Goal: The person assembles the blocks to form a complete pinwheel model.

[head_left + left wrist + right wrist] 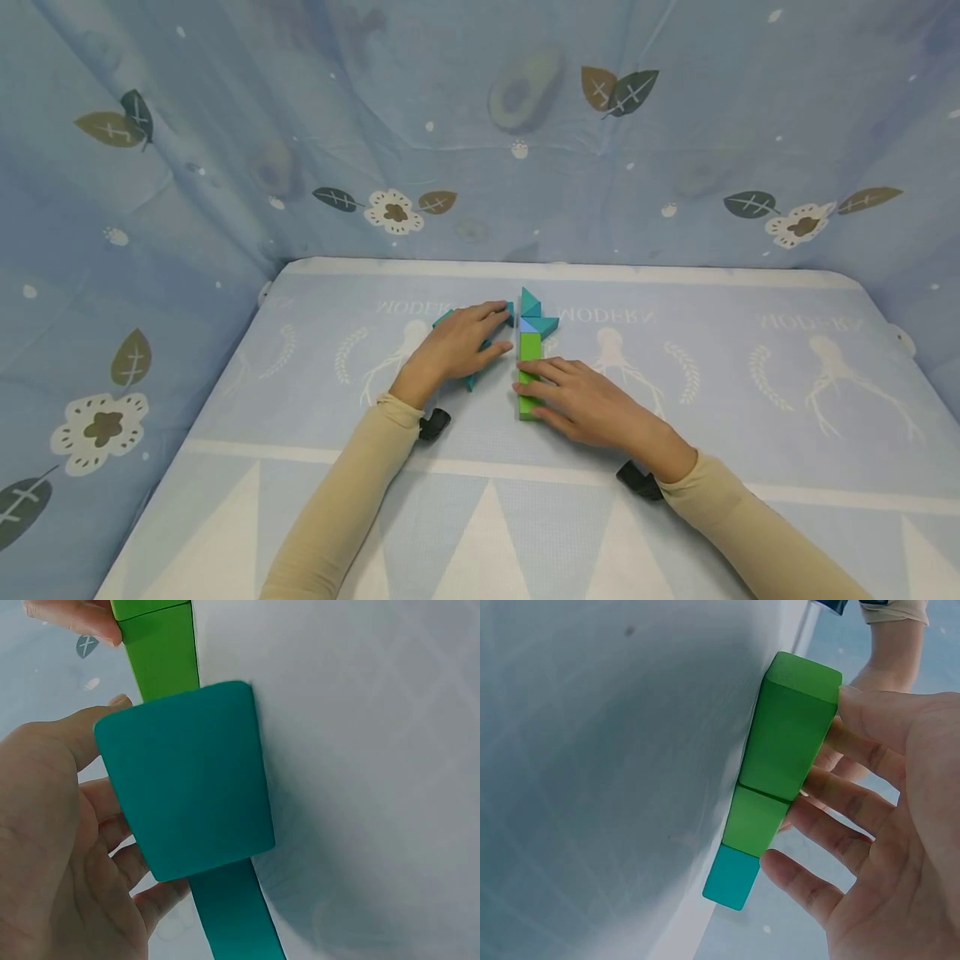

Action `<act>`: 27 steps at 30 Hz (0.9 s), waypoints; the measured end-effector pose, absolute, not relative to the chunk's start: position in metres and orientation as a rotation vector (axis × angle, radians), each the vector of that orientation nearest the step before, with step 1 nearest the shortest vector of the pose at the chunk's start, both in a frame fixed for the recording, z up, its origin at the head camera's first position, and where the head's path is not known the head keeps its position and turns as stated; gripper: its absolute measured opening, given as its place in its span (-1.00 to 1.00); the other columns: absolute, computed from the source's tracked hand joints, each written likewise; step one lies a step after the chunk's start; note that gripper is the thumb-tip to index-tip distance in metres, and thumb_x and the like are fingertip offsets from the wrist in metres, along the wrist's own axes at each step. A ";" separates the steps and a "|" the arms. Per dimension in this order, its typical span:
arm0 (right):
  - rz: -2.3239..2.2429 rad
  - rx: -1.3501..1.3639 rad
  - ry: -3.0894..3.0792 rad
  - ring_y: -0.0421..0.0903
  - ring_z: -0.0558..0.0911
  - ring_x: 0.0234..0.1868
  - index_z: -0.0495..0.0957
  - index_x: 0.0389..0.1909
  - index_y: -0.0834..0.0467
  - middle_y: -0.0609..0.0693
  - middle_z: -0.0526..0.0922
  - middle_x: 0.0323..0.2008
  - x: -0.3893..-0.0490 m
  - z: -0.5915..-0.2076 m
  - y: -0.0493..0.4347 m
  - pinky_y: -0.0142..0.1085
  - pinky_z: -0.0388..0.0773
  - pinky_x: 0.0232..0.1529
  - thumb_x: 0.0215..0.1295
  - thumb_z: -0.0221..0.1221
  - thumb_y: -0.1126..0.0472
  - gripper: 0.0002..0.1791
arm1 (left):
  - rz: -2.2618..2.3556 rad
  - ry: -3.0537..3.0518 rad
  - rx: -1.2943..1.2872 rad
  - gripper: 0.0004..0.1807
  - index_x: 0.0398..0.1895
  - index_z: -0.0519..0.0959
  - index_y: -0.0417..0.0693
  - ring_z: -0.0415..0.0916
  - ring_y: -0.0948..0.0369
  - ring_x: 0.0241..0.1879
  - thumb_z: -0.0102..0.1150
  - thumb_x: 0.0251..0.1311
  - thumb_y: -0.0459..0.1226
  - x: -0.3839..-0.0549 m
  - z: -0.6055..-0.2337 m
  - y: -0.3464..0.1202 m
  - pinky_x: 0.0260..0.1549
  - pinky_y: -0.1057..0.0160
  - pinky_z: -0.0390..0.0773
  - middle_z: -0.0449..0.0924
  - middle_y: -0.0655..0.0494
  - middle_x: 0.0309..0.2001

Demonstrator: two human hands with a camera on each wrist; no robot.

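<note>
In the head view, a row of green blocks [530,345] lies end to end. Beyond it sit a light blue triangle [526,326] and teal triangular blocks [529,303]. My right hand [585,402] rests against the green row from the right. In the right wrist view, its extended fingers [840,832] lie along the side of the green blocks, thumb by the near end. My left hand [461,342] reaches over teal pieces left of the row, fingers spread loosely. A teal block [187,780] hides part of its fingers in the left wrist view.
A patterned cloth [675,450] covers the table, whose white-bordered far edge [675,275] meets a blue curtain [465,100]. Black wrist devices [434,424] show beneath both forearms.
</note>
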State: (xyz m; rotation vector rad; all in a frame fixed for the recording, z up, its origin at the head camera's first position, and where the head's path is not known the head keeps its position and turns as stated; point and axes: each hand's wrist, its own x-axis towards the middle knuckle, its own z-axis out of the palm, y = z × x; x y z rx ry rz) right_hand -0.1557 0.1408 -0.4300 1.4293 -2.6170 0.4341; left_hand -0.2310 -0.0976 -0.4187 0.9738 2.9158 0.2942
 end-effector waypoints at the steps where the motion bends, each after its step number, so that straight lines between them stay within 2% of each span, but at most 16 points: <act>1: 0.433 1.429 -2.612 0.03 0.46 0.28 0.53 0.24 -0.01 0.05 0.45 0.31 -0.156 -0.430 0.141 0.00 0.51 0.14 0.37 0.20 0.09 -0.58 | 0.290 2.915 0.973 -0.33 0.46 0.27 -0.06 0.20 0.06 0.44 -0.05 0.43 0.09 -0.231 -0.419 -0.097 0.40 -0.01 0.24 0.18 0.03 0.49; 9: 0.433 1.430 -2.609 0.04 0.46 0.28 0.54 0.23 0.00 0.05 0.45 0.31 -0.155 -0.431 0.141 0.00 0.51 0.14 0.38 0.19 0.08 -0.58 | 0.261 2.923 0.990 -0.33 0.45 0.28 -0.07 0.17 0.05 0.46 -0.05 0.42 0.09 -0.229 -0.420 -0.097 0.38 -0.02 0.26 0.10 0.01 0.52; 21: 0.430 1.420 -2.631 0.03 0.45 0.30 0.53 0.25 -0.02 0.04 0.44 0.32 -0.155 -0.431 0.141 0.00 0.49 0.17 0.39 0.18 0.07 -0.58 | 0.252 2.926 0.977 -0.34 0.46 0.28 -0.03 0.24 0.01 0.41 -0.04 0.42 0.10 -0.229 -0.420 -0.095 0.36 -0.05 0.28 0.18 -0.03 0.47; 27: 0.418 1.416 -2.635 0.02 0.45 0.30 0.53 0.25 -0.02 0.04 0.44 0.32 -0.155 -0.431 0.141 -0.01 0.49 0.17 0.40 0.17 0.06 -0.58 | 0.247 2.928 0.982 -0.33 0.46 0.28 -0.04 0.18 0.03 0.45 -0.05 0.42 0.11 -0.230 -0.420 -0.095 0.38 -0.04 0.26 0.17 -0.03 0.48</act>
